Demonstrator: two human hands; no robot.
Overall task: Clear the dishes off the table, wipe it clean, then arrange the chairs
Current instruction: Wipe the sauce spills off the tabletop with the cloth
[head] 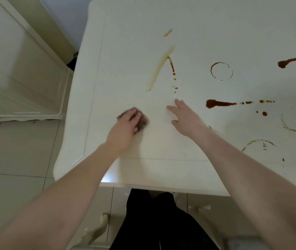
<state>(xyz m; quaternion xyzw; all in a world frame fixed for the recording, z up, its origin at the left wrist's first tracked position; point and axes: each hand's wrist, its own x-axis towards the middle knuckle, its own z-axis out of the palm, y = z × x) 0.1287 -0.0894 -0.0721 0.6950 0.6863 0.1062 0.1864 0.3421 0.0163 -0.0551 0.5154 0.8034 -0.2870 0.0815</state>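
My left hand (125, 125) lies palm-down on a dark brownish cloth (142, 120), fingers bent over it and pressing it against the white surface (125, 51) near its left edge. The cloth is blurred, so I cannot tell its exact shape; only its far and right edges show past my fingers. My left forearm runs up from the lower left corner and crosses the near edge of the surface at a slant.

Just to the right, my right hand (185, 116) is released, fingers spread and fairly straight, palm down on or just above the surface; I cannot tell whether it touches. It holds nothing. My right forearm comes in from the lower right corner, angled up and to the left.

Beyond my hands, a pale yellowish smear (159, 71) runs diagonally, with a trail of brown drops (172, 69) beside it. Further right lies a dark brown streak (217, 103), a brown ring mark (221, 70) beyond it, another streak (291, 61) at the right edge, and two fainter rings nearer me. A white cabinet (17, 69) stands left of the surface on the tiled floor (13, 150).
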